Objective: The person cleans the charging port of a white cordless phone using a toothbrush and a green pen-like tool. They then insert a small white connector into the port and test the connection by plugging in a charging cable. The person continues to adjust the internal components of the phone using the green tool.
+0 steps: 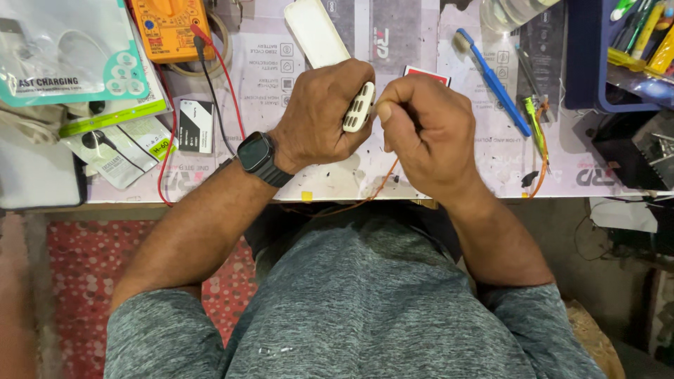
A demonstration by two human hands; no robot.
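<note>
An orange multimeter [167, 28] with red and black leads lies at the worktop's [421, 42] far left, beside packaged accessories [67, 49]. A blue toothbrush [491, 78] lies to the right, near a green screwdriver [535, 123] and a blue tray [586, 63] of tools.

Small cream-white plastic device [359, 107] with rows of oval slots on its end face, tilted on end above the near edge of the workbench, lower end pointing toward the body, upper part hidden inside the closed left hand [323, 116]. Only the slotted end and one narrow side showing. Just to its right, a thin pale tip [380, 109], too small to identify, pinched in the right hand [421, 133] and touching or almost touching the slotted end.
</note>
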